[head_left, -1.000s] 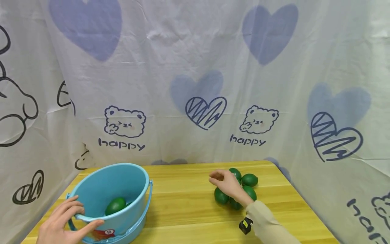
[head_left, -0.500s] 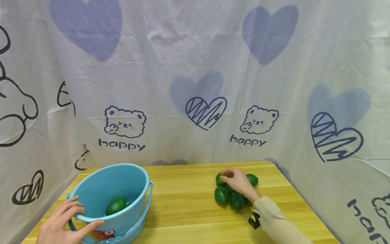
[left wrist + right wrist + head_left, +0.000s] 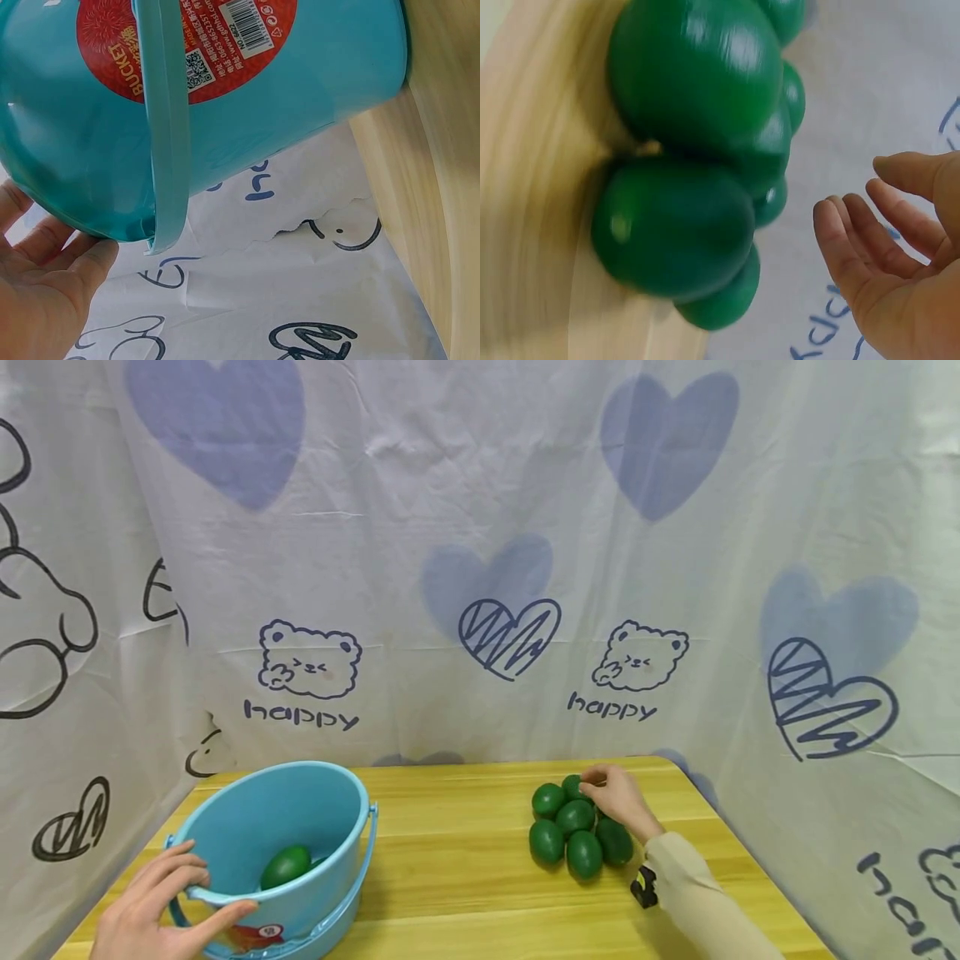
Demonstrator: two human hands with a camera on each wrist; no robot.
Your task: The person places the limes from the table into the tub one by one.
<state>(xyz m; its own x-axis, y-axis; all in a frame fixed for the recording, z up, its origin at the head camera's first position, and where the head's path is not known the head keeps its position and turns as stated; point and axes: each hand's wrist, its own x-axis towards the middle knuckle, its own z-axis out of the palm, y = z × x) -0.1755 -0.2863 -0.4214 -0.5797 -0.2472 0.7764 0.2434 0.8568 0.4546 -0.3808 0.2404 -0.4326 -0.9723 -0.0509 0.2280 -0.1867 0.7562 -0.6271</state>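
At the lower left of the head view, my left hand (image 3: 153, 906) grips the near rim of a light blue bucket (image 3: 337, 860), fingers over the rim and thumb outside. The left wrist view shows the same hand (image 3: 52, 281) at the rim, beside the bucket's handle (image 3: 169, 127). Inside the bucket lies a smooth green oval fruit like a lime (image 3: 286, 867), with part of another beside it. My right hand (image 3: 622, 797) is over the back right of a cluster of several such limes (image 3: 575, 817). Its fingers (image 3: 836, 232) are loosely bent and hold nothing.
The limes sit close together on the right of a yellow wood-grain table (image 3: 442, 860). A white printed cloth (image 3: 450, 710) hangs behind the table and along both sides. A black band (image 3: 643, 887) is on the right wrist.
My right hand has moved right across the limes, uncovering those at the left and middle of the cluster. The front limes have shifted slightly. My left hand stays on the bucket rim.
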